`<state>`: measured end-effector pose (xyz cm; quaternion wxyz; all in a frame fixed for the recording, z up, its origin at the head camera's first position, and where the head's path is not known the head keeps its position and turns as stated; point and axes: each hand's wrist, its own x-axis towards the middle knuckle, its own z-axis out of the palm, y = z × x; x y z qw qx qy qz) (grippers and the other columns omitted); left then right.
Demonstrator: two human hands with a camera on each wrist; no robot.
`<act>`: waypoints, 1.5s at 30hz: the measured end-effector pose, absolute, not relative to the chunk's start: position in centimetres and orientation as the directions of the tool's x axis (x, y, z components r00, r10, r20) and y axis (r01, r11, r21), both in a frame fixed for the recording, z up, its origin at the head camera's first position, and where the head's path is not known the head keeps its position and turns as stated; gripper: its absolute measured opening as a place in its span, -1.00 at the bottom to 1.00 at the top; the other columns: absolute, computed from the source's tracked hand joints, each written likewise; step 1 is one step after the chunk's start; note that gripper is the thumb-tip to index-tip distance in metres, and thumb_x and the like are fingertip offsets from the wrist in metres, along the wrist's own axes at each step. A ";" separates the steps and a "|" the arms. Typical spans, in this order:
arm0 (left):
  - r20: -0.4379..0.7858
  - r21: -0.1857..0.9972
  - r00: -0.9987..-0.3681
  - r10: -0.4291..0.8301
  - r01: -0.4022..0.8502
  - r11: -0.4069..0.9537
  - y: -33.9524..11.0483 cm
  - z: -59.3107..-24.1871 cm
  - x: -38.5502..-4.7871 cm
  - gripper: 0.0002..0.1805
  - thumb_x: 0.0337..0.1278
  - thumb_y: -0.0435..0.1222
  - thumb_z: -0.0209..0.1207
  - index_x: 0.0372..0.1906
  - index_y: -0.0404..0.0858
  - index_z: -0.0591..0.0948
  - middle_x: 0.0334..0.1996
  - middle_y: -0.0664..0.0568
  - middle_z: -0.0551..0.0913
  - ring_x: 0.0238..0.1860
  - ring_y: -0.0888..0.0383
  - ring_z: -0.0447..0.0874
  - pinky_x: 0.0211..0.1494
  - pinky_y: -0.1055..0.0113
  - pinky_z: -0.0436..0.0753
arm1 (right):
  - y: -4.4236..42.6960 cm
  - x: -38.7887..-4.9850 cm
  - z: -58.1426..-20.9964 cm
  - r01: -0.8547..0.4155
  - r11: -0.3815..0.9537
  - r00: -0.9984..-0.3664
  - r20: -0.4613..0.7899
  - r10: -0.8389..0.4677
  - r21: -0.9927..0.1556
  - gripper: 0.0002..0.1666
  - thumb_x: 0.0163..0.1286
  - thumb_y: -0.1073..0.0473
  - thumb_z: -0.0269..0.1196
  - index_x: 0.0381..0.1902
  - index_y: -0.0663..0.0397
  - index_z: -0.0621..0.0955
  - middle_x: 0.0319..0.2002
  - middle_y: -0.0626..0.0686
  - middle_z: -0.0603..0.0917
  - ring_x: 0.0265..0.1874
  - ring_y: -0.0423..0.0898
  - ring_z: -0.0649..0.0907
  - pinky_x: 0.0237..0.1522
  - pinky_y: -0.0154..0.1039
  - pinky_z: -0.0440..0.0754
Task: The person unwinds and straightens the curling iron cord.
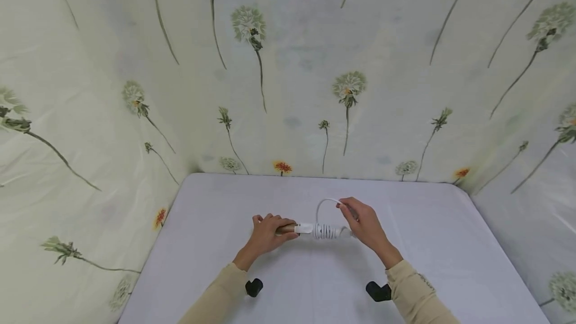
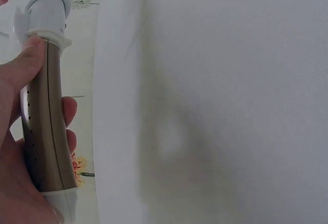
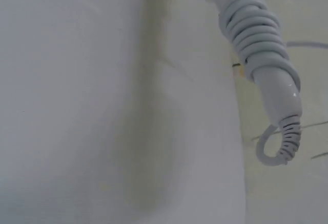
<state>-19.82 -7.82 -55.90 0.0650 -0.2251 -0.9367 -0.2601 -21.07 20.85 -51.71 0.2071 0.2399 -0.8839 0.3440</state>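
A hair styling iron (image 1: 305, 228) with a bronze barrel and a white handle is held level above the table. My left hand (image 1: 270, 234) grips the bronze barrel (image 2: 48, 116), thumb along one side and fingertips showing on the other. White cord (image 3: 259, 32) is wound in several tight turns around the handle (image 3: 279, 93). At the handle's end the cord leaves a ribbed sleeve (image 3: 290, 137) and bends back in a small loop. My right hand (image 1: 363, 224) pinches a free length of the cord, which arcs up from the coils. The right fingers are outside the right wrist view.
A white-covered table (image 1: 216, 199) lies under both hands. Floral sheeting (image 1: 297, 64) rises behind it and at both sides. Two black pieces, one by the left forearm (image 1: 254, 287) and one by the right sleeve (image 1: 414, 289), show near the wrists.
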 end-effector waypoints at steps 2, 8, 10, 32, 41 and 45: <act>0.225 0.486 -0.890 0.397 0.456 0.746 -8.0 -56.0 -19.7 -0.55 0.00 0.18 0.22 0.00 0.13 0.65 -0.32 0.23 0.66 -0.29 0.22 0.45 -0.14 0.12 0.06 | 21.0 -21.2 -52.1 -0.567 0.645 -0.798 0.536 -0.276 -0.512 -0.83 0.32 0.29 0.22 -0.13 0.12 0.62 -0.25 -0.02 0.74 -0.30 -0.13 0.70 -0.31 -0.19 0.62; 0.208 0.505 -0.873 0.442 0.483 0.715 -8.6 -56.6 -19.7 -0.58 0.04 0.18 0.19 0.00 0.16 0.65 -0.25 0.29 0.67 -0.27 0.27 0.44 -0.14 0.16 0.03 | 21.5 -21.3 -53.4 -0.498 0.661 -0.850 0.467 -0.243 -0.561 -0.83 0.37 0.21 0.18 -0.12 0.08 0.62 -0.23 -0.02 0.74 -0.29 -0.12 0.69 -0.28 -0.17 0.61; 0.199 0.512 -0.866 0.459 0.491 0.705 -8.7 -56.7 -19.7 -0.59 0.05 0.19 0.17 0.00 0.18 0.64 -0.25 0.31 0.67 -0.28 0.29 0.43 -0.13 0.17 0.02 | 21.8 -21.4 -54.0 -0.469 0.673 -0.868 0.439 -0.232 -0.572 -0.83 0.39 0.18 0.17 -0.12 0.07 0.62 -0.23 -0.02 0.74 -0.27 -0.11 0.69 -0.26 -0.15 0.61; 0.191 0.562 -0.853 0.486 0.501 0.658 -8.6 -56.5 -20.0 -0.59 0.08 0.16 0.18 0.02 0.16 0.63 -0.19 0.33 0.67 -0.27 0.31 0.41 -0.14 0.16 0.03 | 22.9 -20.3 -58.8 -0.412 0.762 -0.897 0.370 -0.242 -0.500 -0.87 0.36 0.18 0.19 -0.17 0.02 0.63 -0.34 -0.05 0.75 -0.47 -0.21 0.64 -0.39 -0.25 0.54; 0.181 0.578 -0.869 0.461 0.473 0.665 -8.2 -56.5 -20.1 -0.57 0.08 0.17 0.17 0.04 0.14 0.62 -0.18 0.31 0.68 -0.24 0.28 0.43 -0.12 0.16 0.03 | 22.4 -19.1 -59.5 -0.304 0.778 -0.950 0.232 -0.207 -0.550 -0.69 0.29 0.27 0.24 0.00 0.08 0.65 -0.09 0.09 0.73 -0.11 0.02 0.71 -0.10 -0.05 0.61; 0.181 0.585 -0.875 0.448 0.462 0.666 -8.0 -56.5 -20.3 -0.56 0.07 0.18 0.16 0.04 0.14 0.62 -0.16 0.32 0.68 -0.24 0.28 0.42 -0.11 0.16 0.02 | 22.2 -19.0 -59.6 -0.225 0.801 -0.974 0.158 -0.164 -0.555 -0.77 0.34 0.26 0.19 -0.08 0.17 0.66 -0.36 0.07 0.75 -0.45 -0.13 0.64 -0.37 -0.26 0.56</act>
